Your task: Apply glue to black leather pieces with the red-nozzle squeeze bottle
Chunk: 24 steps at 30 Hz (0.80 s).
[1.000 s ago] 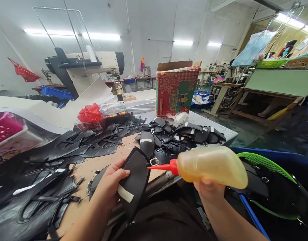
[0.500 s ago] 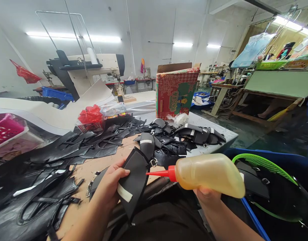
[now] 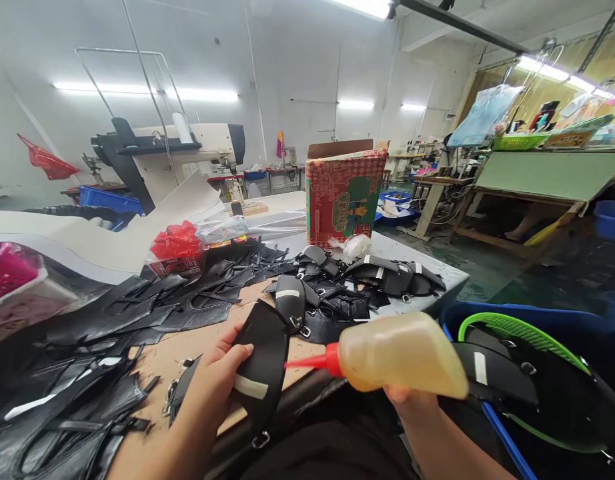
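Observation:
My left hand (image 3: 225, 363) pinches a black leather-like piece (image 3: 264, 353) between thumb and fingers. A pale strip of tape (image 3: 251, 387) crosses the piece, and a metal ring hangs at its lower end. My right hand (image 3: 410, 397) is wrapped round the underside of a squeeze bottle (image 3: 400, 350) of yellowish liquid, tilted on its side. Its red nozzle (image 3: 307, 362) points left, with the tip at the right edge of the black piece; whether it touches I cannot tell. Most fingers of my right hand are hidden behind the bottle.
Similar black pieces with buckles (image 3: 382, 270) lie heaped beyond my hands, and flat black cut pieces (image 3: 87, 400) cover the left. A red patterned carton (image 3: 340, 200) stands behind. At right is a blue bin (image 3: 452, 317) with a green-rimmed basket (image 3: 525, 328). A sewing machine (image 3: 187, 147) stands at back left.
The view has tilted up and shifted slightly. The nozzle tip has moved down along the right edge of the black piece, which has turned a little. Both hands keep their hold.

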Each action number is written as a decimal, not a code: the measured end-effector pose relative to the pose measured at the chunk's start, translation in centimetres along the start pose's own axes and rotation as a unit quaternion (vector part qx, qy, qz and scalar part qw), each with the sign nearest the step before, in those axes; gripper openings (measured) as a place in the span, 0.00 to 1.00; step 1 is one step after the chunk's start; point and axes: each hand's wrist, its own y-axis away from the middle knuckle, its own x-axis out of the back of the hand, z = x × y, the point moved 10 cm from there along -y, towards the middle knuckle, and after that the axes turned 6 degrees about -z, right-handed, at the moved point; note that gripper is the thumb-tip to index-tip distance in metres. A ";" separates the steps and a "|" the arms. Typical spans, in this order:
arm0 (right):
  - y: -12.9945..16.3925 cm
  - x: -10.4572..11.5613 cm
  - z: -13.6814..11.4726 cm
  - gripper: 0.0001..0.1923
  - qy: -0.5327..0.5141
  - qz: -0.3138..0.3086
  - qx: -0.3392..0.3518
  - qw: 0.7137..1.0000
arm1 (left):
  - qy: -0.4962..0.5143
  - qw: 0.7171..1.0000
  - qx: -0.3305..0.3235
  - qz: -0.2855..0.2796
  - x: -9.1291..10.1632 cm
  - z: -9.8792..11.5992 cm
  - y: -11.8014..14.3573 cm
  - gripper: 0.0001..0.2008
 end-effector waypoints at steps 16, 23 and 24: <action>-0.3 13.6 5.7 0.19 -0.314 0.341 -0.218 0.859 | 0.156 0.940 -0.104 0.287 14.4 9.3 1.6 0.14; -0.5 14.1 5.5 0.18 -0.317 0.349 -0.209 0.857 | 0.080 0.971 -0.071 0.215 10.6 9.1 -5.9 0.09; -0.6 13.9 5.7 0.18 -0.318 0.349 -0.213 0.856 | 0.068 0.974 -0.066 0.208 10.1 9.1 -7.4 0.08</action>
